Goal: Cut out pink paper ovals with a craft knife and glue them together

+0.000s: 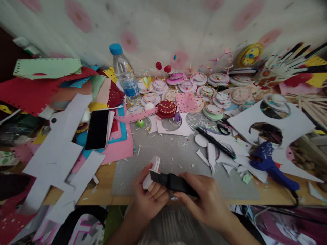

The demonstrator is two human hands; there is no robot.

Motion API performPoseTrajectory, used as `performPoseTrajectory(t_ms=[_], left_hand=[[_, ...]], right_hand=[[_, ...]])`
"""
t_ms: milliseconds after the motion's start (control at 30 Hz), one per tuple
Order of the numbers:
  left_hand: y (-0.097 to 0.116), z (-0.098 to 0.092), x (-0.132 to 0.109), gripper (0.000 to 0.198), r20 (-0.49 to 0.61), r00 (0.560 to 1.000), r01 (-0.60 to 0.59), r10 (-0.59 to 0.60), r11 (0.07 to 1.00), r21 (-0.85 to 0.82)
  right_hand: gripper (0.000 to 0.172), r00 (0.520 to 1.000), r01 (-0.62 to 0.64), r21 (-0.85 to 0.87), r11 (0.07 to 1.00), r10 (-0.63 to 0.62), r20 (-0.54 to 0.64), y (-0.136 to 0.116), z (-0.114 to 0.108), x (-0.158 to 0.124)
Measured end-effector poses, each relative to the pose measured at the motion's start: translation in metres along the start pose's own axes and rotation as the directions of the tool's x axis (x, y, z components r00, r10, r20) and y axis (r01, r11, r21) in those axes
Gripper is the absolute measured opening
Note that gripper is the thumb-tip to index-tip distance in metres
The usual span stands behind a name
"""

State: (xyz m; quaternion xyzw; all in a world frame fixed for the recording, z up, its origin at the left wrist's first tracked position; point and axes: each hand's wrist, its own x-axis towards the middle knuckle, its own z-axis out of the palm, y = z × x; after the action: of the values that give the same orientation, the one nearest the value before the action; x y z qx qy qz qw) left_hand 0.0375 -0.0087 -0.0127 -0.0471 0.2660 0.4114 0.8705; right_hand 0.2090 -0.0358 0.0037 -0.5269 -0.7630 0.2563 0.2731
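Grey mat (125,177), black knife (180,183), blurred bottle label (131,91)

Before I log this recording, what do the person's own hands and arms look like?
The left hand and right hand are ungloved, with no ring, watch or bracelet showing. No sleeve covers the visible left forearm or right forearm.

The left hand (149,197) holds a white piece (154,164) over the desk (105,185); the right hand (205,194) points a black cutter (180,184) at it.
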Motion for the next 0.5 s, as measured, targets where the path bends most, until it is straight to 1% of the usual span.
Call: performPoseTrajectory(t_ms=[100, 233, 267, 300, 333, 367, 400, 433, 467, 500], left_hand=[[-0.001, 0.0, 0.001, 0.059, 0.047, 0.999, 0.002, -0.002, 1.0, -0.018], [-0.004, 0.002, 0.002, 0.066, 0.054, 0.998, -0.034, 0.032, 0.999, 0.036], [-0.005, 0.003, 0.001, 0.068, 0.08, 0.996, -0.049, 0.045, 0.998, 0.049], [-0.006, 0.002, -0.001, 0.07, 0.132, 0.99, -0.057, 0.049, 0.997, 0.06], [-0.007, 0.002, -0.003, 0.071, 0.2, 0.979, -0.055, 0.039, 0.996, 0.075], [-0.007, 0.001, -0.005, 0.072, 0.257, 0.966, -0.05, 0.022, 0.994, 0.101], [-0.006, -0.001, -0.007, 0.072, 0.266, 0.964, -0.049, 0.01, 0.988, 0.143], [-0.004, -0.003, -0.009, 0.07, 0.221, 0.975, -0.051, 0.007, 0.979, 0.195], [-0.001, -0.005, -0.009, 0.066, 0.121, 0.992, -0.049, 0.02, 0.967, 0.249], [0.003, -0.007, -0.009, 0.059, 0.004, 0.999, -0.043, 0.043, 0.955, 0.294]], right_hand=[[0.034, 1.0, -0.019, 0.009, 1.0, 0.019, 0.015, 0.0, 0.0, 0.0], [0.031, 0.999, -0.05, 0.002, 0.999, 0.05, 0.007, 0.007, 0.005, -0.001], [0.032, 0.996, -0.093, 0.002, 0.996, 0.093, -0.008, 0.012, 0.006, -0.001], [0.033, 0.988, -0.153, 0.002, 0.988, 0.153, -0.038, 0.018, 0.007, -0.001], [0.035, 0.967, -0.238, 0.008, 0.971, 0.238, -0.09, 0.024, 0.008, 0.0], [0.037, 0.935, -0.323, 0.02, 0.946, 0.322, -0.145, 0.029, 0.007, 0.0], [0.038, 0.904, -0.381, 0.043, 0.924, 0.382, -0.194, 0.035, 0.006, 0.0], [0.039, 0.886, -0.409, 0.083, 0.909, 0.417, -0.204, 0.039, 0.005, 0.001], [0.039, 0.879, -0.416, 0.137, 0.899, 0.436, -0.194, 0.041, 0.003, 0.001], [0.039, 0.879, -0.413, 0.213, 0.885, 0.449, -0.162, 0.042, 0.002, 0.002]])
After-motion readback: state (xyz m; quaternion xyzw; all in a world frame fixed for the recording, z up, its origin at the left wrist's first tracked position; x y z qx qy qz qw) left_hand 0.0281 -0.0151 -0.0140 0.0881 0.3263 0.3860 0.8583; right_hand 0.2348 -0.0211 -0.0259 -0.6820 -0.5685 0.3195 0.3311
